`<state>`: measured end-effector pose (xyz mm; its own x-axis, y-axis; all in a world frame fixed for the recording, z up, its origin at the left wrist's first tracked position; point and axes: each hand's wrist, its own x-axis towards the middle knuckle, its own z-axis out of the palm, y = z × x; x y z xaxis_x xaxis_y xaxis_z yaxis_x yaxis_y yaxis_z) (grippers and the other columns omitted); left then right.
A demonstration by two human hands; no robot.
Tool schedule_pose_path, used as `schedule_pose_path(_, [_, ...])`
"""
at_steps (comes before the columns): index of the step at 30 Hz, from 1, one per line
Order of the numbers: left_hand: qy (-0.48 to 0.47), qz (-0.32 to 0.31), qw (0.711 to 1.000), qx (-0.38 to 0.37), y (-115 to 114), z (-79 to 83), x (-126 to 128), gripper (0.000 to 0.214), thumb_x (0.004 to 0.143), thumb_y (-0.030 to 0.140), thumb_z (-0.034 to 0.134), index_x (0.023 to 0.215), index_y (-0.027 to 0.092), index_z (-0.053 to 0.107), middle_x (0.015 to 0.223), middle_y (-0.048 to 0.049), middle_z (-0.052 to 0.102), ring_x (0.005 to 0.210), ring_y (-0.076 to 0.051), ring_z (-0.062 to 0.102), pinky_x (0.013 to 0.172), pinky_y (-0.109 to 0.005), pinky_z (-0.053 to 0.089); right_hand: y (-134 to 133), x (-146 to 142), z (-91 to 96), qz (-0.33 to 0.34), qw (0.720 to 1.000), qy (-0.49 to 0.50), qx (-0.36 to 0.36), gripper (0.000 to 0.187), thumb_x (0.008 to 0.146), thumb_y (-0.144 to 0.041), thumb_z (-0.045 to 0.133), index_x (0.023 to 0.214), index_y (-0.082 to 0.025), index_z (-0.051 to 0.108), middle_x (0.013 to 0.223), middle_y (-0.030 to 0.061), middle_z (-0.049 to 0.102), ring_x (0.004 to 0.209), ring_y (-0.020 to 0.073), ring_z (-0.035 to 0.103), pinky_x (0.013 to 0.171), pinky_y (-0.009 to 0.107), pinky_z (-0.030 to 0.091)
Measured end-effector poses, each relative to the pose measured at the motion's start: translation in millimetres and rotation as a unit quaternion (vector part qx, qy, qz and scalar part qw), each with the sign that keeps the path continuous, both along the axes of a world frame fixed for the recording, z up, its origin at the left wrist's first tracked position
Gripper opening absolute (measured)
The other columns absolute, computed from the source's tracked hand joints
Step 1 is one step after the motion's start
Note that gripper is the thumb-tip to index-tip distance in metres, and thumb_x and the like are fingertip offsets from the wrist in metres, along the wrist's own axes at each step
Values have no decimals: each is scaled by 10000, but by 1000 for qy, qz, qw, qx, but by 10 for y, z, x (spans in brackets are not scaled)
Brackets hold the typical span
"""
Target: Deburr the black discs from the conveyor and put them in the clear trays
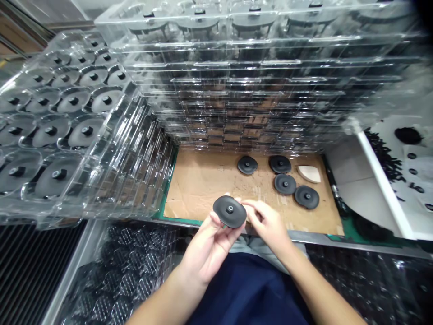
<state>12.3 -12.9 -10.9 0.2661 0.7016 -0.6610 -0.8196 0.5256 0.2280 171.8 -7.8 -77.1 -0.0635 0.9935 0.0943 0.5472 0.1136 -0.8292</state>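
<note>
My left hand (209,249) cradles a round black plastic disc (230,211) with a small square-socketed hub at its centre, fingers behind it and thumb on its lower edge. My right hand (267,224) pinches the disc's right edge with its fingertips. Several matching black discs (285,184) lie flat on a sheet of brown cardboard (203,185) just beyond my hands. A curved white piece (309,174) rests beside them.
Stacked clear plastic trays (237,81) rise behind the cardboard, and another tilted tray (67,113) holding black discs stands at the left. More clear trays (125,271) lie below at the left. Black small parts sit on a white surface (406,176) at the right.
</note>
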Motion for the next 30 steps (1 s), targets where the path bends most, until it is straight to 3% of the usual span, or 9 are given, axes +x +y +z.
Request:
schedule_pose_path(4, [34,-22,998,57,-34,-2,47,350,743,230,752,1078,166,672,1055,-88,732,958,-208,696,850,-290,582,78,-63,610,-36,998,33,34,225,936,-274,488,1094,-196,628,1035,63,706,863,163,664,714,259,543])
schedule_pose_path(7, [56,-56,991,105,-59,3,71,335,718,222,769,1038,160,690,1028,-78,730,974,-199,679,835,-243,561,39,-176,1010,61,993,43,96,236,927,-177,471,1114,-171,616,1006,70,695,900,163,650,789,268,530])
schedule_pose_path(9, [81,-68,989,101,-64,15,68,348,724,226,760,1059,172,683,1052,-72,722,973,-198,672,822,-238,554,32,-215,1151,151,986,33,66,221,918,-123,461,1045,-163,637,921,51,693,849,148,650,762,247,524])
schedule_pose_path(12, [118,-74,985,104,-57,38,61,353,725,234,757,1068,205,678,1036,-48,721,941,-183,672,812,-237,545,69,-241,1200,199,980,21,20,185,904,-113,492,948,-184,657,834,10,677,755,126,638,682,219,512])
schedule_pose_path(15, [106,-97,982,126,-38,57,53,298,675,285,801,939,179,710,852,-40,731,867,-185,682,793,-242,544,67,-273,1166,108,988,38,106,222,915,-115,458,1045,-144,635,885,58,682,802,156,635,743,271,517])
schedule_pose_path(17, [97,-97,982,131,-18,69,34,357,628,265,834,955,197,710,890,-34,737,889,-187,682,807,-241,541,20,-267,1161,109,984,70,121,248,909,-96,462,1105,-122,611,923,76,687,838,157,636,778,270,518])
schedule_pose_path(21, [97,-90,983,128,15,92,27,533,553,222,876,1052,232,687,1032,-25,728,952,-174,670,848,-217,524,-37,-208,1207,172,981,82,26,197,879,-76,532,990,-188,648,870,6,683,770,97,638,708,171,510])
schedule_pose_path(26, [66,-116,978,160,23,138,51,373,645,245,826,1001,224,717,964,-27,740,931,-167,674,874,-233,518,-9,-220,1231,123,984,72,110,237,906,-94,474,1090,-150,613,906,65,687,835,152,643,775,263,528])
schedule_pose_path(30, [63,-95,983,142,36,178,-2,514,512,192,893,995,241,725,996,-2,740,903,-142,671,814,-188,527,-74,-50,1235,176,981,70,32,228,876,-81,539,1030,-219,636,856,1,692,741,103,648,690,178,532])
